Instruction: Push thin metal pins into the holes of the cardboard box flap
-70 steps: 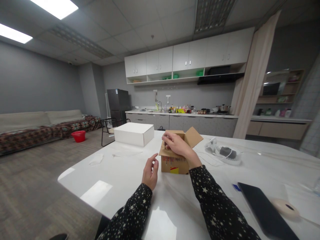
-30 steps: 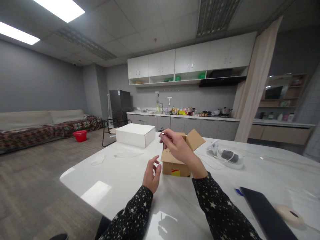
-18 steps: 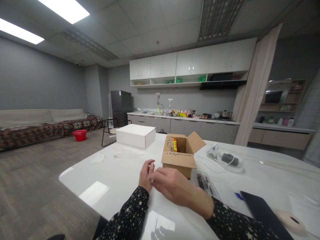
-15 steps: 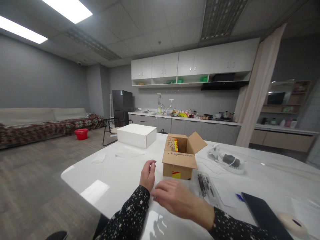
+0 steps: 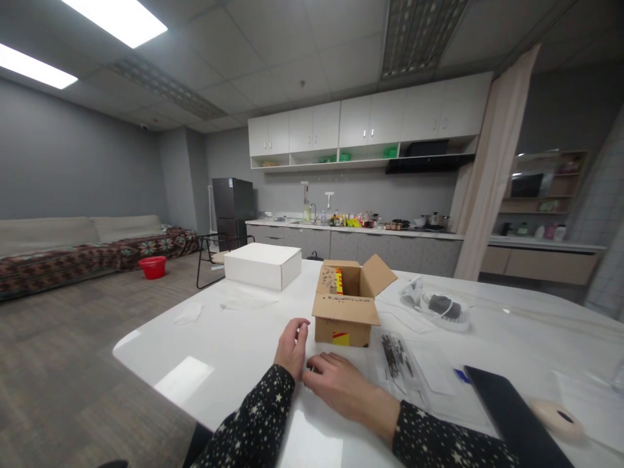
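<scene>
My left hand [image 5: 291, 346] is held just above or on the white table [image 5: 234, 354], with its fingers curled and the thumb close against them. Whatever may be in it is hidden. My right hand [image 5: 338, 383] lies low beside it, palm down, fingers bent together. A tiny dark spot shows between its thumb and forefinger, too small to name. Just beyond both hands stands an open cardboard box [image 5: 344, 330], its flaps spread and a yellow-red label inside. Right of the box lies a clear plastic case [image 5: 400, 364] with several thin dark pieces in it.
A closed white box [image 5: 258, 266] stands at the back left, near a crumpled tissue [image 5: 189, 313]. On the right are a white device with a cable [image 5: 446, 311], a black tablet-like slab [image 5: 511, 416] and a beige rounded object [image 5: 556, 417].
My right hand has drawn slightly back and flattened beside the left, its fingers now lower. The left hand has barely moved. The whole view has shifted a little.
</scene>
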A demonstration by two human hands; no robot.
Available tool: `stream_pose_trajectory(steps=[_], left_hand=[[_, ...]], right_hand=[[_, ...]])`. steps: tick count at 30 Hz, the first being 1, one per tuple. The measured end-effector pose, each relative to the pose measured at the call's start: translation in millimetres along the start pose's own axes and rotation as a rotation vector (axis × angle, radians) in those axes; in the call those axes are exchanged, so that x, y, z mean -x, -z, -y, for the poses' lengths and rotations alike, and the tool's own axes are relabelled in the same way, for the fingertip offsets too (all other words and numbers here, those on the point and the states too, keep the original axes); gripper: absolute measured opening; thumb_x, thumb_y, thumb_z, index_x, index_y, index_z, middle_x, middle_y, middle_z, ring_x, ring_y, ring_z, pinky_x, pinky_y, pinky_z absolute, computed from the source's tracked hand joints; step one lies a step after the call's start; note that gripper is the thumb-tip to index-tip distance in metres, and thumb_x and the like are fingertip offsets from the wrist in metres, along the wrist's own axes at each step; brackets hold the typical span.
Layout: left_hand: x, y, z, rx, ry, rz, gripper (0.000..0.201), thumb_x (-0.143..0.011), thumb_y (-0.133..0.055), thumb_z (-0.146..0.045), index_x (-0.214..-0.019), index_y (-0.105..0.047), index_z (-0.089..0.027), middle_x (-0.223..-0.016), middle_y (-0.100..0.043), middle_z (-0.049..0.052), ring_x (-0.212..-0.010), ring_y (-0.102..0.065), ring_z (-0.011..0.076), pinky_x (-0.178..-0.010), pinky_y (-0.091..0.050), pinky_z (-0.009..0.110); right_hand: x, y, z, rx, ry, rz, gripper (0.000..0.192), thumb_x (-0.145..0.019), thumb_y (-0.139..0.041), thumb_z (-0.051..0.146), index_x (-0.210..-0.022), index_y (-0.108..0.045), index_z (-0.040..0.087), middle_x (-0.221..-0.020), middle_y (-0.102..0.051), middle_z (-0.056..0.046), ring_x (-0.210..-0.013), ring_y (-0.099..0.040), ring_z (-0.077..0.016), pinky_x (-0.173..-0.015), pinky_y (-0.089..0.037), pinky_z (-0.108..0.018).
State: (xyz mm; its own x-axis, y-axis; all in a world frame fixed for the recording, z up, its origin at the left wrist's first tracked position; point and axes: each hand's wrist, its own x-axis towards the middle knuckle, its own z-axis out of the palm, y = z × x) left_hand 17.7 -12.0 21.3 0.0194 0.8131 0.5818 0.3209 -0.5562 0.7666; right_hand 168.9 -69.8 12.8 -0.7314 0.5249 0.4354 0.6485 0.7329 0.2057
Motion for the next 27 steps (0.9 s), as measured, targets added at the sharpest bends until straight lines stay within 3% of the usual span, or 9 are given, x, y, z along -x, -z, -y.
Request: stream_pose_trajectory(steps=[12, 27], left_hand=[[3, -0.2, 3, -0.034, 0.043, 0.097, 0.03, -0.088, -0.039, -0.041, -0.079, -0.059, -0.019, -0.065, -0.057, -0.001, -0.066, -0.055, 0.0157, -0.067, -0.044, 0.028], [3, -3.9, 8, -0.028, 0.095, 0.161, 0.031, -0.088, -0.04, -0.043, -0.079, -0.057, -0.019, -0.061, -0.053, -0.003, -0.063, -0.053, 0.0149, -0.065, -0.042, 0.027]], right_hand=[[-5, 11, 2, -0.342, -0.113, 0.001, 0.016, -0.092, -0.052, 0.019, -0.097, -0.067, 0.022, -0.096, -0.065, -0.005, -0.09, -0.055, -0.0169, -0.083, -0.046, -0.032], [-1, 11, -2, -0.367, -0.127, 0.002, 0.02, -0.092, -0.052, 0.02, -0.103, -0.068, 0.023, -0.099, -0.067, -0.004, -0.096, -0.055, -0.0173, -0.089, -0.044, -0.034]])
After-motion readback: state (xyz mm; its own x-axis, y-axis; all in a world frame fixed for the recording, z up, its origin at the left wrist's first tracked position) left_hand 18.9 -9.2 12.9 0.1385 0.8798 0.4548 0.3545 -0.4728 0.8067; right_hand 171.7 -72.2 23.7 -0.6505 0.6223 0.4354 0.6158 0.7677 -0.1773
